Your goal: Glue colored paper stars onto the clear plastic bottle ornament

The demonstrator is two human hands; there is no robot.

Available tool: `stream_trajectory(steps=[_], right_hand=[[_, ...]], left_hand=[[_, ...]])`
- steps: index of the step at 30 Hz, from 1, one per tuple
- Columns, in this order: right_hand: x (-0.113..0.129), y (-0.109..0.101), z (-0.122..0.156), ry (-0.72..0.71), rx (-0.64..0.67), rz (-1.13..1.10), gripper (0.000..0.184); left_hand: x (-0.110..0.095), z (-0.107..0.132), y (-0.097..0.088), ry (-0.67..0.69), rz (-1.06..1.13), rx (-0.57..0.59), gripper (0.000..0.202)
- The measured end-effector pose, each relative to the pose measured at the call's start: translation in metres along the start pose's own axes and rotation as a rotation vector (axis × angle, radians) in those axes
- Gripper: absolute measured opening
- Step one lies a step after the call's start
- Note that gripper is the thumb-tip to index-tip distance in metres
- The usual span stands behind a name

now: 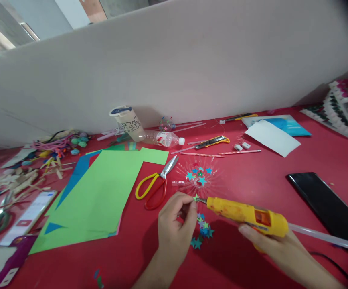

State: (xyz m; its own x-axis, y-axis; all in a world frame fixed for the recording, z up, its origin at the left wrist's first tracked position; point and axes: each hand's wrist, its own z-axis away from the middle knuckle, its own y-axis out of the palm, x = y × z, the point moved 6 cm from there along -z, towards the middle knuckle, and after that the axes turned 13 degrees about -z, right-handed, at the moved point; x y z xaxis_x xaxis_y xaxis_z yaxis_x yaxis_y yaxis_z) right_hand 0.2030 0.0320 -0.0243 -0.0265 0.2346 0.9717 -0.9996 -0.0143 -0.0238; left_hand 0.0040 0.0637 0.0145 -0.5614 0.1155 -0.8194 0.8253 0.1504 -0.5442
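My right hand (278,245) grips a yellow glue gun (246,214) whose tip touches a small green paper star (196,198). My left hand (175,226) pinches that star between its fingertips, just above the red table (252,180). Below the star lies a little pile of blue and teal stars (202,233). Just beyond it sits a clear, spiky plastic piece (196,178) with several coloured stars stuck on it.
Red-and-yellow scissors (156,182) lie left of the hands beside green and blue paper sheets (102,192). A black phone (324,206) lies at the right. A plastic bottle (162,139), a paper cup (127,122), a utility knife (211,142), straws and craft sticks lie further back.
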Motion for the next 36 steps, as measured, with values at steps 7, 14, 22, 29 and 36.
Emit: stream_trajectory(steps=[7, 14, 22, 29, 36], right_hand=[[0.01, 0.006, 0.001, 0.009, 0.003, -0.052, 0.032], [0.009, 0.008, -0.003, -0.006, 0.13, -0.004, 0.035], [0.007, 0.005, -0.003, 0.012, 0.139, -0.002, 0.033], [0.019, 0.009, -0.004, -0.027, 0.196, -0.044, 0.033], [0.016, 0.011, -0.002, -0.042, 0.214, -0.071, 0.034]], left_hand=[[0.0, 0.0, -0.001, 0.016, -0.01, -0.002, 0.009], [-0.001, -0.001, 0.0, 0.044, -0.019, 0.007, 0.01], [-0.01, 0.0, -0.006, 0.31, -0.175, -0.059, 0.015], [-0.012, 0.0, -0.006, 0.33, -0.221, -0.045, 0.017], [-0.01, 0.0, -0.006, 0.271, -0.182, -0.038, 0.014]])
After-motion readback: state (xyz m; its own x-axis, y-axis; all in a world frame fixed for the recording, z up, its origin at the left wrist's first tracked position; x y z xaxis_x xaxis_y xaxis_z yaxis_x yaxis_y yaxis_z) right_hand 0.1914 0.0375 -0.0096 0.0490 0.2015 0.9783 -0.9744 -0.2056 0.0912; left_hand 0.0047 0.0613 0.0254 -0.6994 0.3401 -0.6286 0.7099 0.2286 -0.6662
